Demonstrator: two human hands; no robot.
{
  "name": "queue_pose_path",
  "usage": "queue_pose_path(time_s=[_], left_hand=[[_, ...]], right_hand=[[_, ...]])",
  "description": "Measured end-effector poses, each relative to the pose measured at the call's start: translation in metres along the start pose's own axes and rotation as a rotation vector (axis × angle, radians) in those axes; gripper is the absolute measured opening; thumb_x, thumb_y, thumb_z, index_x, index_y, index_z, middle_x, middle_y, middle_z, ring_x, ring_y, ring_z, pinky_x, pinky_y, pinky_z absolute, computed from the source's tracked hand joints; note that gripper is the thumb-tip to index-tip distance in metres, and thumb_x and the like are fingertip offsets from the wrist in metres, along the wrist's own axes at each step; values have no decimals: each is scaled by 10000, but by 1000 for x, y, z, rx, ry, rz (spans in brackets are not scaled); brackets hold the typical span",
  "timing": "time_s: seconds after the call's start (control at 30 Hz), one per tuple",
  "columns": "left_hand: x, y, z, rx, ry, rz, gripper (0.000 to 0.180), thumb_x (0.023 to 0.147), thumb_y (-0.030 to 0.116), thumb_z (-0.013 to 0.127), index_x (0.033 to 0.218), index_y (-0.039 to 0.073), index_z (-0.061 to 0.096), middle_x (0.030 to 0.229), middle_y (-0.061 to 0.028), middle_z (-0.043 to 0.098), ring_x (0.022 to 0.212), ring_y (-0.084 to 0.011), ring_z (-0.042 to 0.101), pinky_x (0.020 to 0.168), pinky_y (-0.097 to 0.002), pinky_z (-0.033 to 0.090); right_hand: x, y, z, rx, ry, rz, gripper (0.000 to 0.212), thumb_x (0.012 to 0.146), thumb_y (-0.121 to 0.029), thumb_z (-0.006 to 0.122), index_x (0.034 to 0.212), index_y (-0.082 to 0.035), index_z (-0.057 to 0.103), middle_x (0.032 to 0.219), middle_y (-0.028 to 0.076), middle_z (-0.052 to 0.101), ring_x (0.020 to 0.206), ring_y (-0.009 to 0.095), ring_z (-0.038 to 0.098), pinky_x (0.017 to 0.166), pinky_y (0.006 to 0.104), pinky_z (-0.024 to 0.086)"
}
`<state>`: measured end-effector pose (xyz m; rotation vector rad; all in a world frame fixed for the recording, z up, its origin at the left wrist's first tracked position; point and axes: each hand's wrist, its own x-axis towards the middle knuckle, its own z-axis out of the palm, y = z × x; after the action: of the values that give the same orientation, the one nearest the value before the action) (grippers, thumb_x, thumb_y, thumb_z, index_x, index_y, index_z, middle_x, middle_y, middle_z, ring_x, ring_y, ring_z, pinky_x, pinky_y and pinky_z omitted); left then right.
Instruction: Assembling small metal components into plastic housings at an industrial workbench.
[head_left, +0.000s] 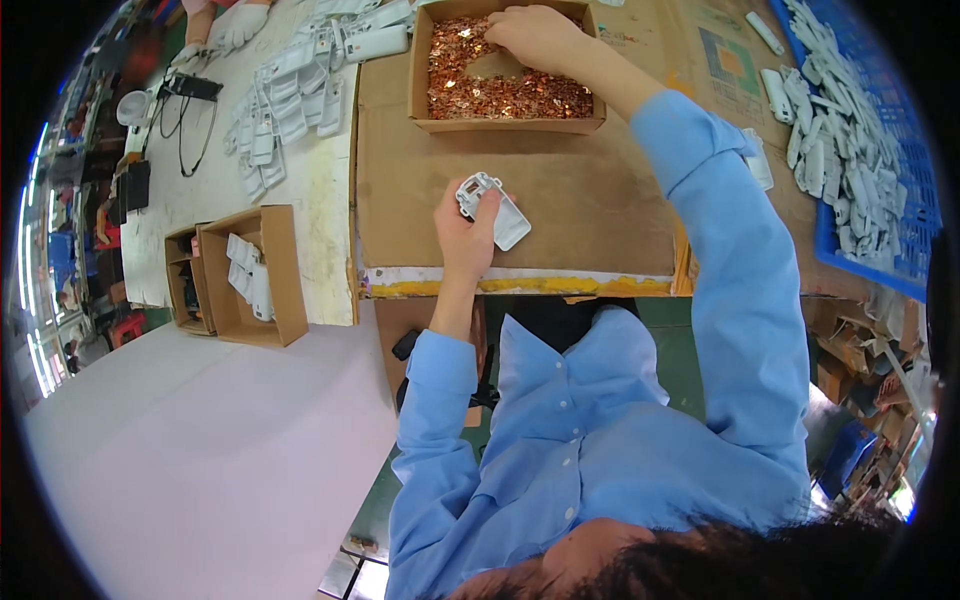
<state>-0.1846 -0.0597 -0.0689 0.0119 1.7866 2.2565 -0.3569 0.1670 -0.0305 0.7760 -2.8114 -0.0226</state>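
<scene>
My left hand (467, 232) is closed around a white plastic housing (512, 222), holding it above the cardboard-covered table. Its upper end has an opening with a small copper-coloured piece showing in it. My right hand (535, 38) reaches into a shallow cardboard box (510, 126) at the far side. Many small copper-coloured metal parts (455, 65) fill that box, with a bare patch of its bottom showing in the middle. The right fingertips are bent down at the parts; whatever they pinch is too small to make out.
Piles of white housings (290, 90) lie on the left table. A blue crate (885, 262) at the right holds many more. One open cardboard box (283, 240) with white pieces stands at the left. Another person's gloved hand (243, 25) is at the far left, near a black device (195, 88).
</scene>
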Motion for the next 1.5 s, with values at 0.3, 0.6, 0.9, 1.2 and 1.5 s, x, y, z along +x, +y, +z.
queue_pose_path(time_s=[0.3,0.6,0.9,1.2,1.5], left_hand=[[1,-2,-6,-3,-12,25,106,903,36,569,989,-19,540,854,-116,655,755,-176,669,653,-288,542],[1,-5,-3,-11,-23,38,109,899,15,568,999,-20,542,872,-101,643,763,-186,677,653,-302,556],[3,-8,-6,-34,-41,67,154,873,29,620,1015,-18,584,862,-85,662,760,-166,675,650,-293,543],[-39,6,51,-55,-193,-88,177,914,176,571,1016,31,565,790,-89,646,672,-191,657,618,-304,542],[-119,26,110,87,-367,-201,202,960,149,477,1129,38,474,799,-79,593,568,-146,612,490,-265,500]], right_hand=[[12,-9,-3,-91,5,-32,144,800,-139,561,806,-60,680,847,86,686,849,231,668,687,362,540],[9,-15,-9,60,-93,119,120,872,-105,556,968,-36,575,960,148,622,926,332,608,756,436,495],[-96,-65,-112,777,99,294,113,832,-115,547,813,-15,499,676,139,553,618,275,524,596,387,428],[-266,-129,-124,1397,178,711,104,877,-113,588,812,-55,531,681,-26,522,624,54,475,581,216,401],[-330,-183,-136,1863,456,902,68,845,-43,643,883,-13,595,794,94,669,685,137,651,619,242,526]])
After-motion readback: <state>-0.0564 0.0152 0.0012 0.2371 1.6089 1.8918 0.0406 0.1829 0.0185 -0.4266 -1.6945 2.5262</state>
